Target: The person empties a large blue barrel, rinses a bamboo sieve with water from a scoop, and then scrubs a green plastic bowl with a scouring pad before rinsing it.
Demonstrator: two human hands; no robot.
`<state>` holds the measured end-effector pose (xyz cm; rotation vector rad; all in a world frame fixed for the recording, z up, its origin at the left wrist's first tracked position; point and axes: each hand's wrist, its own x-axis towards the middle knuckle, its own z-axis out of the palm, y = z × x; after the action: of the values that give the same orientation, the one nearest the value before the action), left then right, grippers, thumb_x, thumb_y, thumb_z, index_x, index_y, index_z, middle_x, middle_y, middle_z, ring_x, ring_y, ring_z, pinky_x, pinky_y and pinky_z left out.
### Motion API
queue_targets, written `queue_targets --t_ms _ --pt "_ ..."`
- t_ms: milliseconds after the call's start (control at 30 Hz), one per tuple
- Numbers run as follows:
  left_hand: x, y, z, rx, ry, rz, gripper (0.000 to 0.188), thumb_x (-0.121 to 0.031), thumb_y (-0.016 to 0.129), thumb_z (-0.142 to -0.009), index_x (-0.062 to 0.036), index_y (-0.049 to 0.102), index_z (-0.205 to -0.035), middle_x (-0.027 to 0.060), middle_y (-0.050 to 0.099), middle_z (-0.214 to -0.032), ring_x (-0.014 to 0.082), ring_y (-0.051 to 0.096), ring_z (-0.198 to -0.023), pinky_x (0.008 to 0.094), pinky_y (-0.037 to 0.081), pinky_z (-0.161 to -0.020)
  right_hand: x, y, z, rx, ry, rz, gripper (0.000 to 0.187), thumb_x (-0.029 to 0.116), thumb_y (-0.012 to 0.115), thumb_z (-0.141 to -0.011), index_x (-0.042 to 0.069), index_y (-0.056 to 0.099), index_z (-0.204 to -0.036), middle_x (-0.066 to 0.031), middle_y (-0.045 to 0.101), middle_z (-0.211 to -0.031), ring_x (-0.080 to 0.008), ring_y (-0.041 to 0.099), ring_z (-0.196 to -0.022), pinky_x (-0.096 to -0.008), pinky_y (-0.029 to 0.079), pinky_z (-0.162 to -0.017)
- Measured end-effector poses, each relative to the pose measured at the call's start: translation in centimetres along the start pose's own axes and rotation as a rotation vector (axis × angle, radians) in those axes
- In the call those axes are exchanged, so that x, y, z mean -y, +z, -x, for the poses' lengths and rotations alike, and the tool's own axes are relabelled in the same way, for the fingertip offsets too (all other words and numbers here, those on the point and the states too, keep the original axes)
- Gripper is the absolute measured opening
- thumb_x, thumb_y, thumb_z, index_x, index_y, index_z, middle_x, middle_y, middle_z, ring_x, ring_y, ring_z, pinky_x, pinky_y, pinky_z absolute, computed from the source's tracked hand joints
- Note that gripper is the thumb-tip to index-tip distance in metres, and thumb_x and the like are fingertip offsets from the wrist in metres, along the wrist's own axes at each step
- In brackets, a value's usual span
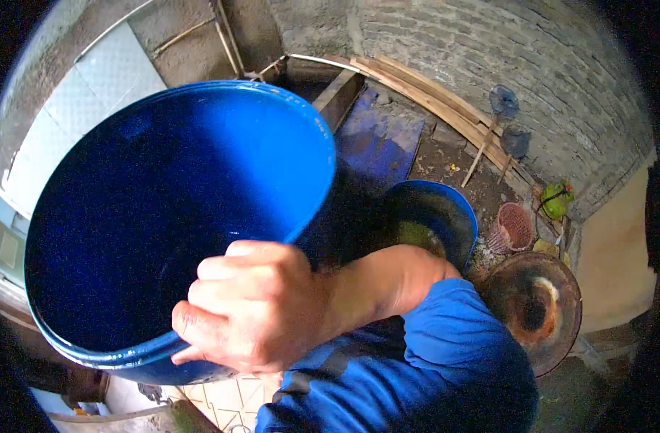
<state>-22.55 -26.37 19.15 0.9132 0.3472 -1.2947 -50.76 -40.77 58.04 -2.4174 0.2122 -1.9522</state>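
Grey brick wall (445, 32) ran along the back, with wooden planks (422, 94) at its foot. Pale panels (102, 90) stood on the left; a bit of tiled floor (225, 397) showed at the bottom. Large blue drum (171, 195) was close in front of me, left of centre, tilted, mouth up toward me, inside mostly in shadow. Right hand (250, 310) was curled closed over its near rim, back of the hand up, blue sleeve (467, 332) behind it. Left hand was out of view, so I couldn't tell how open it was or what it held. Beyond my right wrist stood a second blue tub (456, 213), greenish inside, partly hidden by the arm. Right of that: pink basket (514, 225), and nearer me a round rusty pan (558, 317). Green container (556, 202) sat behind the basket. Two long-handled round scoops (503, 101) leaned near the planks.
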Motion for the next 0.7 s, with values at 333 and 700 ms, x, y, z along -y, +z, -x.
queue_targets --t_ms 333,700 --pt "4.1 11.3 -4.5 0.145 -0.172 -0.051 0.014 -0.009 0.05 -0.071 -0.0092 0.054 -0.085 0.0102 0.051 -0.083 0.0295 0.049 -0.075 0.0654 0.043 -0.087 -2.0 -9.6 -3.6 0.024 -0.061 0.461 0.034 0.035 0.077 -0.063 0.012 0.052 -0.066 -0.0015 0.044 -0.057 -0.0193 0.049 -0.049 -0.0326 0.036 -0.044" --pt "12.5 32.1 -7.9 0.426 -0.675 -0.128 0.078 -0.059 0.038 -0.086 -0.0071 0.033 -0.144 0.0208 0.033 -0.148 0.0515 0.033 -0.129 0.0718 0.019 -0.105 -7.7 -13.9 -6.7 0.005 -0.091 0.865 0.028 0.017 0.086 -0.067 0.0 0.065 -0.076 -0.0099 0.062 -0.066 -0.0185 0.057 -0.054 -0.0265 0.043 -0.052"
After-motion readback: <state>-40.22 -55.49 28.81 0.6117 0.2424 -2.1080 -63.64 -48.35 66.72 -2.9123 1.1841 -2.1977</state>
